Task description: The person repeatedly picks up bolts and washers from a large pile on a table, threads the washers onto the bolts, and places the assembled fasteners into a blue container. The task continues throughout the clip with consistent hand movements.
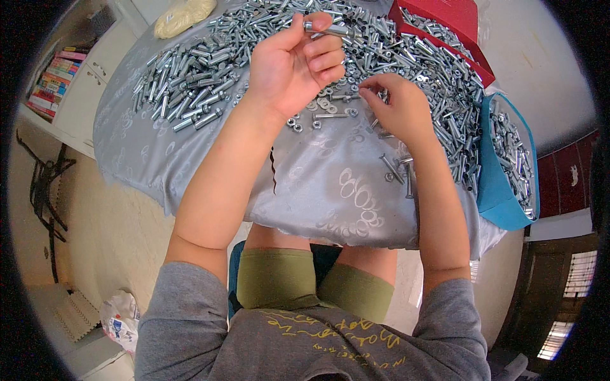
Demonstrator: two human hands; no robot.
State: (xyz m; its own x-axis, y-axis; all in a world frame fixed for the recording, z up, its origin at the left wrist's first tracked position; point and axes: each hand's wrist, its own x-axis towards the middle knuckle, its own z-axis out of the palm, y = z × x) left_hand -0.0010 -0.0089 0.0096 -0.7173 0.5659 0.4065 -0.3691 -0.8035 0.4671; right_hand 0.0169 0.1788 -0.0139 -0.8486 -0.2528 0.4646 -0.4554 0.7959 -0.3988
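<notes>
My left hand (295, 63) is raised over the table, its thumb and fingers closed round a shiny metal expansion bolt (330, 29) that lies crosswise. Lower and to the right, my right hand (403, 108) hangs just above small loose hardware, thumb and forefinger curled toward each other; whatever may be between them is too small to make out. Close to its fingertips lie washers (324, 103) and nuts. A single bolt (330, 116) rests in front of them, and a few more loose bolts (393, 169) lie beneath my right wrist.
A grey patterned cloth (305, 171) covers the table. Assembled expansion bolts (190, 89) are heaped at the left, loose bolts (445, 95) at the right. A red box (480, 60) and a blue bin (499, 206) hold more hardware. A pale yellow bag (184, 17) sits far left.
</notes>
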